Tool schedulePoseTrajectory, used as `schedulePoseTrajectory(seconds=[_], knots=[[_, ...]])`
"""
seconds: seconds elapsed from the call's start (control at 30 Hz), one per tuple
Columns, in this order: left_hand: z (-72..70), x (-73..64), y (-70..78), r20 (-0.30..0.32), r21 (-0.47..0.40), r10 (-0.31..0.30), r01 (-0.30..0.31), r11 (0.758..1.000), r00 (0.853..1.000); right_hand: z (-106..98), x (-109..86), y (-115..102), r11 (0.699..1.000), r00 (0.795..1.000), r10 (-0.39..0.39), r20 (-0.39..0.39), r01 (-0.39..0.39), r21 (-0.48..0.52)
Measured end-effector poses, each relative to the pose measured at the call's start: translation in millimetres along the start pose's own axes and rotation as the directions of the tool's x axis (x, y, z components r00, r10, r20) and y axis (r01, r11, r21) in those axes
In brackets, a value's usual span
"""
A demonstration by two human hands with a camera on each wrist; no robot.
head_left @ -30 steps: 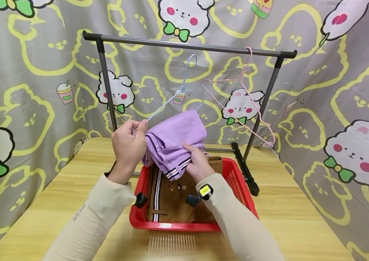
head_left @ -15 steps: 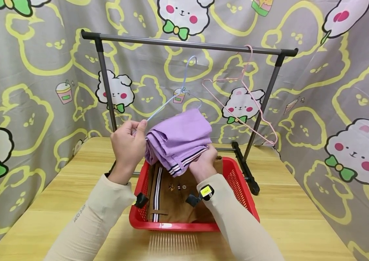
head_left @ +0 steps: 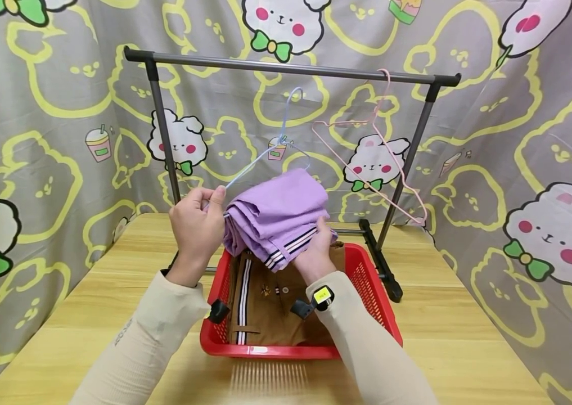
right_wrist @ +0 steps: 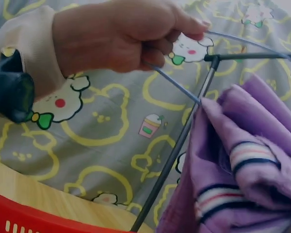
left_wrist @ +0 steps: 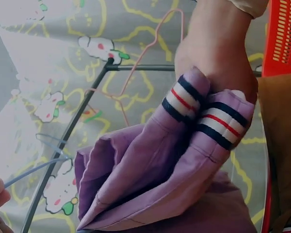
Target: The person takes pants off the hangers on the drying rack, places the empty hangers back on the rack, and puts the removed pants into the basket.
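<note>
My left hand (head_left: 197,233) grips a light blue wire hanger (head_left: 255,163) at its lower left corner. The hanger's hook points up and shows below the rack's rail in the head view. Purple trousers (head_left: 280,205) hang folded over the hanger's bottom bar, which is mostly hidden by the cloth. At their right side, my right hand (head_left: 313,256) holds the striped waistband, thumb on top and fingers underneath. In the left wrist view, two folds of the navy, white and red striped band (left_wrist: 220,119) lie against the right hand.
Beneath the hands stands a red plastic basket (head_left: 265,352) with brown trousers (head_left: 265,320) in it. Behind is a dark metal garment rack (head_left: 245,66), a pink hanger (head_left: 399,188) hooked on its rail. A patterned curtain surrounds the wooden table (head_left: 88,332).
My right hand has shifted right along the trousers' waistband, its thumb going out of sight and then back on top. The cloth reaches slightly further right. The left hand stays nearly still.
</note>
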State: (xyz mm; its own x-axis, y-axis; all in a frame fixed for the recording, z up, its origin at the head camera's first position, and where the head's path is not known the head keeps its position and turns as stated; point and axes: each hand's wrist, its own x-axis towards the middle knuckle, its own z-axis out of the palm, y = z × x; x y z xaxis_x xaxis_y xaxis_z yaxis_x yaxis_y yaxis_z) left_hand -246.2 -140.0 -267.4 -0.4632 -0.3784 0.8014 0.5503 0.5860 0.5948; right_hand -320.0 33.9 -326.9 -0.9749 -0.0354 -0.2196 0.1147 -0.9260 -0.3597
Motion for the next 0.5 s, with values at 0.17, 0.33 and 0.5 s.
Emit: schedulePoseTrajectory(seconds=[0.17, 0.33, 0.5], knots=[[-0.4, -0.5, -0.7, 0.011, 0.006, 0.02, -0.02, 1.0, 1.0, -4.1, 5.9, -3.7, 0.981, 0.986, 0.164, 0.015, -0.161, -0.106], [-1.7, -1.1, -1.3, 0.009, 0.008, 0.032, -0.032, 0.999, 0.999, -3.0, 9.6, -7.8, 0.965, 0.975, 0.22, 0.018, -0.215, -0.151], [-1.2, -2.7, -1.6, 0.016, 0.008, 0.05, -0.051, 0.999, 0.999, 0.7, 13.4, -12.5, 0.954, 0.975, 0.22, 0.017, -0.211, -0.215]])
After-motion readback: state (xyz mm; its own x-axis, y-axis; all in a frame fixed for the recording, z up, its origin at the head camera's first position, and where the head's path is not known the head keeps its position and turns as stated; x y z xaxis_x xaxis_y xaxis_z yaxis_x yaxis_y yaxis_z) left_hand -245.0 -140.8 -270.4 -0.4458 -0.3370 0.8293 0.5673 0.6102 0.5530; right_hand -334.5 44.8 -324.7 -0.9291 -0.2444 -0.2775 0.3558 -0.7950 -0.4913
